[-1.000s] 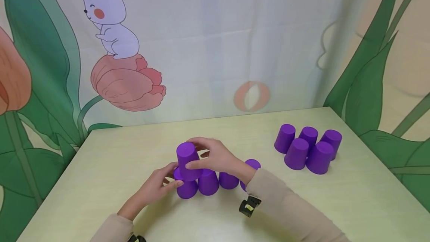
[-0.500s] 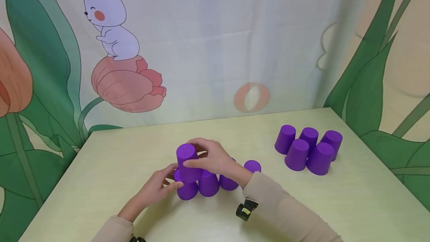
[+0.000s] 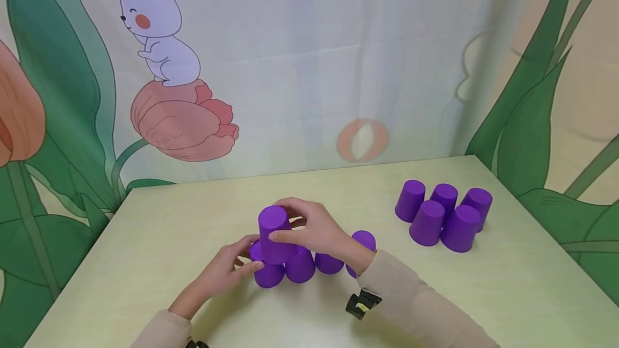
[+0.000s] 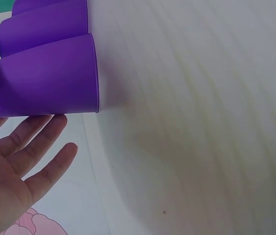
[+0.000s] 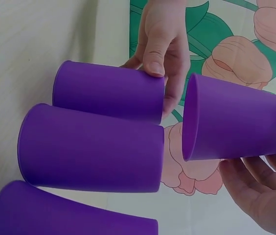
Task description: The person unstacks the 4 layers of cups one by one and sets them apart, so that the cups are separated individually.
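Observation:
Upside-down purple cups stand in a short row, and my left hand [image 3: 224, 270] grips the leftmost cup [image 3: 269, 275] between thumb and fingers. In the left wrist view its thumb lies on one side of that cup [image 4: 47, 78] and fingertips touch the other. My right hand [image 3: 311, 227] holds another upside-down purple cup [image 3: 273, 235] above the row's left end. The right wrist view shows a gap between this held cup [image 5: 238, 120] and the tops of the leftmost cup [image 5: 108, 93] and second cup [image 5: 91, 149]. My right forearm partly hides the row's right end.
A second group of several upside-down purple cups [image 3: 444, 216] stands at the back right of the pale table [image 3: 193, 219]. Behind the table hangs a printed cloth [image 3: 290, 69] with a rabbit and flowers. Each wrist wears a black strap [image 3: 362, 303].
My right hand has shifted slightly to the right with its cup, which now hangs more between the first two cups of the row. My left hand has stayed in place.

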### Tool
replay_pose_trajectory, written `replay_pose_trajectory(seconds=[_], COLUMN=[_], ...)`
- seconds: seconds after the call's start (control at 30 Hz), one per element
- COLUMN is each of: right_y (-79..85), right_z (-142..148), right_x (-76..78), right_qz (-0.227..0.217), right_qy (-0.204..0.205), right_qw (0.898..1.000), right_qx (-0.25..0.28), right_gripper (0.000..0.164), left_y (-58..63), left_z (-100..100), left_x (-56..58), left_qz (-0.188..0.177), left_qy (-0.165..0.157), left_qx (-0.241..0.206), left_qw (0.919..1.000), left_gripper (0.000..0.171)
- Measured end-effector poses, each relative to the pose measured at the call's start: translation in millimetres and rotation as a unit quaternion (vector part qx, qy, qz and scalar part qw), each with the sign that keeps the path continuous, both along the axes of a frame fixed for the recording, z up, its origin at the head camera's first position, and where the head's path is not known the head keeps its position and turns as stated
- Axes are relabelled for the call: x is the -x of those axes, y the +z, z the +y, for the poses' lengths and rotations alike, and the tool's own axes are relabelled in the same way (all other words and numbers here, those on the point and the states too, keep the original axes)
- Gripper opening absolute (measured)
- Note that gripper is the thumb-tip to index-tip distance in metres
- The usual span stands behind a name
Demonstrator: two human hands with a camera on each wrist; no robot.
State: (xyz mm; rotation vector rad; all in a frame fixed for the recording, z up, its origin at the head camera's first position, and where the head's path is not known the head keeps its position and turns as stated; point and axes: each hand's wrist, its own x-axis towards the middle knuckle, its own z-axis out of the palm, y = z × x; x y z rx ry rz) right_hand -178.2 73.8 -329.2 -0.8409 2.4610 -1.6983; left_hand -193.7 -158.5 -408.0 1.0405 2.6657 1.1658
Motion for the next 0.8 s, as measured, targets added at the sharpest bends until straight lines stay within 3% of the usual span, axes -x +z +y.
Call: replay_pose_trajectory(seconds=[0.8], right_y=[12.3], right_z=[36], right_x=[-13.8], right_qz=[0.002], right_qy=[-0.016], right_qw=[1.0], right_qx=[0.007], right_gripper=[0.044], left_y=[1.0], left_z=[1], left_x=[-0.7], left_qz=[0.015], left_qy=[0.0], left_qx=[0.005], left_qw=[0.9999], left_gripper=[0.038])
